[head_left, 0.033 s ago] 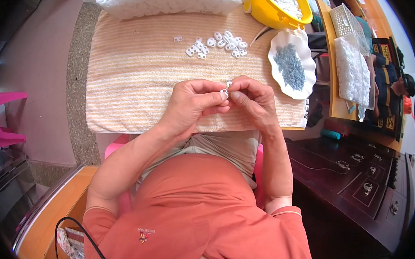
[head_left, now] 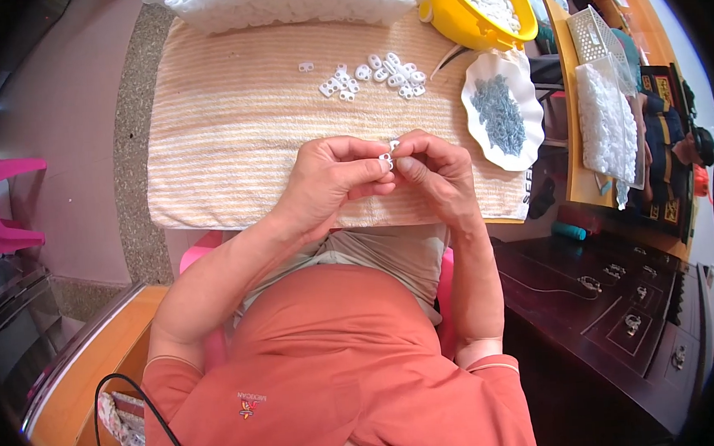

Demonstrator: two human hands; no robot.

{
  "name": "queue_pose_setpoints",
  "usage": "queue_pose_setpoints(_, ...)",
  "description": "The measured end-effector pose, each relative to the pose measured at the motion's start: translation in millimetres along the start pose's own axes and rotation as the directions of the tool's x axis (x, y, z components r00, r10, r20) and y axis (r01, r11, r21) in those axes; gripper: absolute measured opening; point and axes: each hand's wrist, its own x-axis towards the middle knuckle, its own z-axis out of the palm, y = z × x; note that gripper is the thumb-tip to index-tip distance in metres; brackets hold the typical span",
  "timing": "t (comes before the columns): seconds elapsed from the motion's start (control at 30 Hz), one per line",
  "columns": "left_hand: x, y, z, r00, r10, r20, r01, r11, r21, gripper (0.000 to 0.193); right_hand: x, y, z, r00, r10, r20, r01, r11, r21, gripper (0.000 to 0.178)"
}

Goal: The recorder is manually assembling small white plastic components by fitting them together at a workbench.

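Note:
Over the near part of the towel-covered table, my left hand (head_left: pixel 341 171) pinches a small white plastic piece with holes (head_left: pixel 385 161) between thumb and fingers. My right hand (head_left: pixel 435 169) is closed close beside it, thumb and forefinger at a second white bit (head_left: pixel 394 145); whether the two bits are joined cannot be made out. Farther out on the towel lies a loose group of square-edged white two-hole pieces (head_left: pixel 339 84). Rounded white two-hole pieces (head_left: pixel 395 75) are heaped just right of them. One single white piece (head_left: pixel 306 67) rests apart on the left.
A scalloped white dish (head_left: pixel 533 134) of small grey metal-looking parts stands at the table's right. Behind it is a yellow basin (head_left: pixel 464 30) of white pieces. A clear container (head_left: pixel 295 10) of white parts spans the far edge. A striped towel (head_left: pixel 221 133) covers the table.

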Motion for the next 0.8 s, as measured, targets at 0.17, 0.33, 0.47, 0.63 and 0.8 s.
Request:
queue_pose_setpoints(0.17,-0.9,0.9,1.8,1.0,-0.003,0.002,0.003,1.0,0.01,0.015,-0.1,-1.6,-2.6,0.999,0.039,0.024,-0.038,0.999,-0.014,0.008)
queue_pose_setpoints(0.33,-0.4,1.4,0.7,1.0,-0.014,0.005,0.014,1.0,0.015,0.014,-0.4,-1.5,-3.5,0.998,0.044,0.036,-0.044,0.999,-0.001,0.008)
queue_pose_setpoints(0.47,-1.3,3.5,1.6,1.0,-0.022,0.013,0.022,0.999,0.024,0.014,-0.2,-3.8,-4.0,0.998,0.062,0.033,-0.062,0.998,0.008,0.007)
queue_pose_setpoints(0.63,-1.7,4.0,2.3,1.0,-0.024,0.004,0.024,0.999,0.036,0.015,0.3,-2.8,-7.8,0.995,0.07,0.077,-0.072,0.997,0.027,0.012)
queue_pose_setpoints(0.8,-1.6,3.4,3.2,1.0,-0.01,-0.016,0.01,1.0,-0.005,0.014,-2.2,1.6,-11.3,0.999,0.035,0.014,-0.036,0.999,0.007,0.012)
